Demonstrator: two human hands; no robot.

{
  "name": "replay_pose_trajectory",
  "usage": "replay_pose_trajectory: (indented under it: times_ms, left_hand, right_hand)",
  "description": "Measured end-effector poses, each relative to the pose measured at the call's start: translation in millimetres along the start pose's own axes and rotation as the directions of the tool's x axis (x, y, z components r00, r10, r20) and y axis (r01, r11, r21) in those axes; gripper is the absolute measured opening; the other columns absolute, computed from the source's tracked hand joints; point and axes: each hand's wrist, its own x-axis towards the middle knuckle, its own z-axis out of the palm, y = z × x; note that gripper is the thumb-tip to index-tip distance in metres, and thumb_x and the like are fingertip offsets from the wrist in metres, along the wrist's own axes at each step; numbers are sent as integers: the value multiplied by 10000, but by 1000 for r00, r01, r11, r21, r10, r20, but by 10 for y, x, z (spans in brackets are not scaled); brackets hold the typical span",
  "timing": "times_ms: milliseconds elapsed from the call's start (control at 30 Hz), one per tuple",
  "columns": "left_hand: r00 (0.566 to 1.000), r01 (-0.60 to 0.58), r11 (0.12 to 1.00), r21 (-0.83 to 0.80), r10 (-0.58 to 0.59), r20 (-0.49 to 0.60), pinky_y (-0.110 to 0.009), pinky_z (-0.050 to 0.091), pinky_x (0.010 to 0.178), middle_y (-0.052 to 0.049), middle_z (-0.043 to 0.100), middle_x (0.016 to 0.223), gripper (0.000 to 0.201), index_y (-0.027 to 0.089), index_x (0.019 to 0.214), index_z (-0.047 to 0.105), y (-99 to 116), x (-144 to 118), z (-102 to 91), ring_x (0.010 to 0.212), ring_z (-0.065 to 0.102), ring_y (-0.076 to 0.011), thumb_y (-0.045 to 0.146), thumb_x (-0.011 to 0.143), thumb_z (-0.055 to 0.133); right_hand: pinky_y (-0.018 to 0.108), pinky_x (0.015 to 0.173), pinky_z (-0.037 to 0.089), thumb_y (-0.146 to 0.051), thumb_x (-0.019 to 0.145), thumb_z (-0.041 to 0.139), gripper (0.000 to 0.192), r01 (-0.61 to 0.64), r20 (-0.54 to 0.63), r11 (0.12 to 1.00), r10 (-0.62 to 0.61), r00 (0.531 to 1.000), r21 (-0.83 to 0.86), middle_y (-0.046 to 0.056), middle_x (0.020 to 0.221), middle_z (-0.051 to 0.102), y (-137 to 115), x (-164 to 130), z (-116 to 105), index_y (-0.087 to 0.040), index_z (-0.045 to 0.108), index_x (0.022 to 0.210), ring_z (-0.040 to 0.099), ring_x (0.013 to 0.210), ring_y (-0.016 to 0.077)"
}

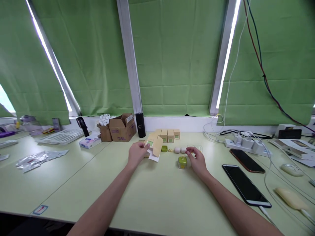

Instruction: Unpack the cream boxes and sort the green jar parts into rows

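My left hand (137, 152) is closed on a small kraft cardboard box (157, 146), whose flaps stand open, with a green label and a white paper piece below. My right hand (197, 161) has its fingers curled in a pinch; what they hold, if anything, I cannot make out. Just left of it stands a small clear container with a green lid (182, 161) and a loop on top. Between the hands lie a green case piece (164, 148), a small yellow-green piece (170, 150) and small white cylinders (177, 150). Several closed kraft boxes (170, 135) stand behind.
At back left are an open brown carton (122, 127), a black cylinder (140, 125) and a tissue pack (90, 141). On the right lie two phones (246, 183), a power strip (246, 146), a mouse (292, 169) and loose cables. Silvery plastic bags (36, 159) lie far left.
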Motion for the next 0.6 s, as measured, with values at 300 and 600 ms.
replay_pose_trajectory:
  times_ms: [300,600]
  left_hand:
    - [981,130,987,91,-141,132,-276,278,572,-7,584,552,428,184,590,637,-542,-397,-332,585,502,-175,595,710,656]
    - [969,100,947,305,-162,185,-294,357,643,-55,755,728,456,222,683,702,-605,-502,-362,726,653,-247,622,843,552]
  right_hand:
    - [409,885,406,-477,863,577,322,20,9,999,-20,1000,-25,70,964,738,20,-14,11,-226,714,1014,630,997,291]
    - [409,884,397,-469,862,587,311,25,33,999,-23,999,-41,71,959,752,55,-13,5,-227,714,1011,634,998,297]
